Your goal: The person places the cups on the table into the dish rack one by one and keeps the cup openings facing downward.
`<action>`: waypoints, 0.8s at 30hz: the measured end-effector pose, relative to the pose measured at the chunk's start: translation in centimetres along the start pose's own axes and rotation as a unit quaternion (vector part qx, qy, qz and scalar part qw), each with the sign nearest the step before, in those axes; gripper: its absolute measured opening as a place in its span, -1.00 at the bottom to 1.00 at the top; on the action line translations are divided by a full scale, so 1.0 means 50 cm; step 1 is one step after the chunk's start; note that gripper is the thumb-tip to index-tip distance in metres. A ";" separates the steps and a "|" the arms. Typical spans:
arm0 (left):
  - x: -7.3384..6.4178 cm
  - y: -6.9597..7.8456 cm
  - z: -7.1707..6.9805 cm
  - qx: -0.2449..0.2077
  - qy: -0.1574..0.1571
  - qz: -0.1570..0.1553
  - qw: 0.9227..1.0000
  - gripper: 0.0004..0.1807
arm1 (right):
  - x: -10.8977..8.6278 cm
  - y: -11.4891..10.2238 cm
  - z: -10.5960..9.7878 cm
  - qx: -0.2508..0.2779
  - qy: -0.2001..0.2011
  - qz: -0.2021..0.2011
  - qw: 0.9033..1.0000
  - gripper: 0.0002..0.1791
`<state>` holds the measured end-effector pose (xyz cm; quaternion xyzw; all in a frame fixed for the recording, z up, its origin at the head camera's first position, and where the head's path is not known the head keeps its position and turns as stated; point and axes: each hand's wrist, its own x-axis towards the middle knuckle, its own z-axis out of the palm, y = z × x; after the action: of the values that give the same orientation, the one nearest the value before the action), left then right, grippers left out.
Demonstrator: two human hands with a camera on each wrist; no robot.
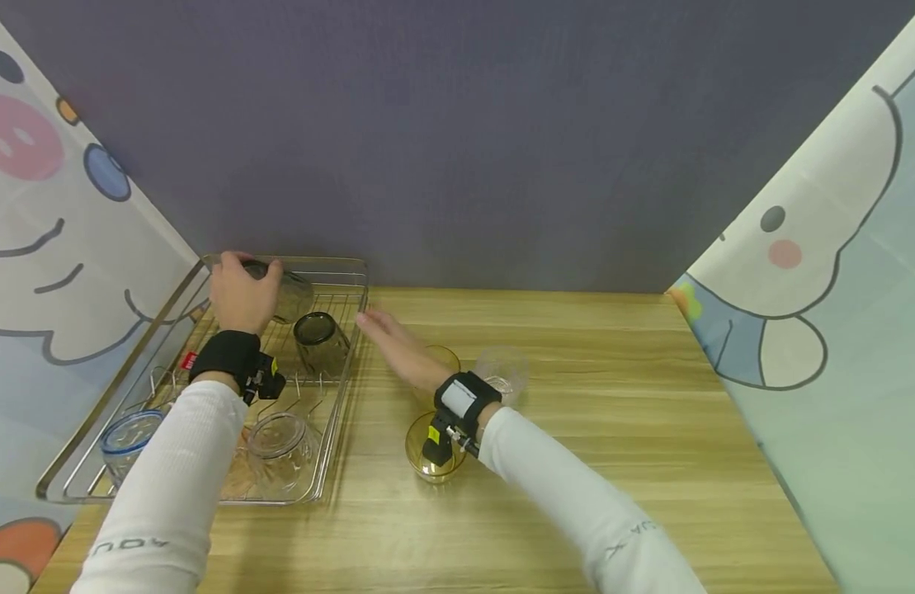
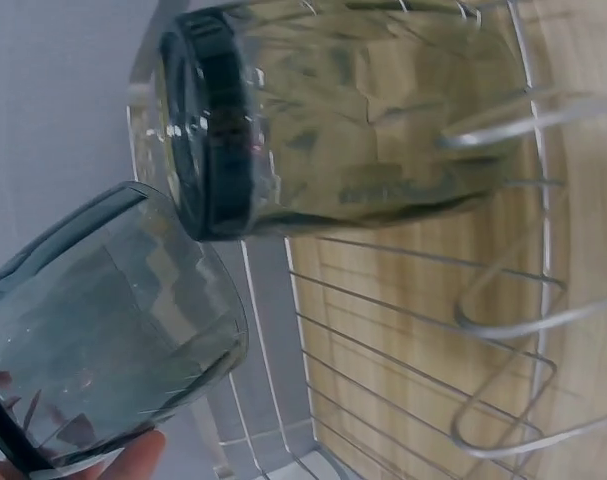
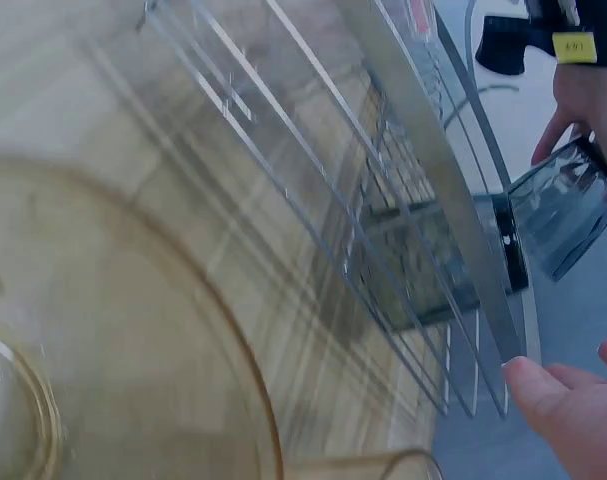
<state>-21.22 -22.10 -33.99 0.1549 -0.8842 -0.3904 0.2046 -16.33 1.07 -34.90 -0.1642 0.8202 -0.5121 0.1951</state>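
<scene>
My left hand (image 1: 242,297) grips a grey-tinted drinking glass (image 1: 295,299) at the back of the wire dish rack (image 1: 341,404). In the left wrist view the held glass (image 2: 113,320) is tilted, with fingertips along one end. Just in front of it a second grey-tinted glass (image 1: 325,353) stands in the rack, its dark end upward. Beside the rack's right rim is my right hand (image 1: 399,348), fingers extended and holding nothing. The right wrist view has its thumb (image 3: 543,395) close to the rim; whether they touch I cannot tell.
A blue-rimmed glass (image 1: 130,433) and a clear glass (image 1: 282,450) occupy the rack's front, near wire prongs. Two amber glass vessels, one nearer (image 1: 416,454) and one farther (image 1: 447,356), sit under my right forearm. Another clear glass (image 1: 515,370) is right of them. A dark wall rises behind.
</scene>
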 end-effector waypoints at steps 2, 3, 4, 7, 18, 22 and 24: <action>-0.002 -0.005 0.000 0.009 -0.003 -0.002 1.000 -0.37 | -0.004 -0.002 0.009 0.013 -0.004 0.017 1.000 -0.18; -0.002 -0.007 0.000 0.014 -0.004 -0.002 1.000 -0.37 | -0.006 -0.003 0.013 0.018 -0.004 0.024 1.000 -0.17; -0.003 -0.010 0.001 0.019 -0.005 -0.003 1.000 -0.38 | -0.006 -0.002 0.017 0.023 -0.003 0.030 0.999 -0.16; -0.006 -0.018 0.004 0.034 -0.012 -0.002 0.999 -0.38 | -0.009 0.002 0.027 0.017 -0.005 0.037 0.999 -0.16; -0.018 -0.027 0.000 0.089 -0.073 -0.033 0.993 -0.37 | -0.034 0.030 0.058 0.016 -0.050 0.080 0.995 -0.17; -0.019 -0.037 0.001 0.119 -0.115 -0.030 0.986 -0.38 | -0.040 0.035 0.063 0.003 -0.068 0.089 0.994 -0.14; -0.019 -0.044 0.003 0.131 -0.132 -0.025 0.982 -0.39 | -0.040 0.037 0.065 -0.016 -0.082 0.085 0.993 -0.14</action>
<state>-20.19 -23.02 -35.95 0.1493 -0.9426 -0.2936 0.0542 -13.11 0.26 -37.56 -0.1385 0.8206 -0.4651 0.3020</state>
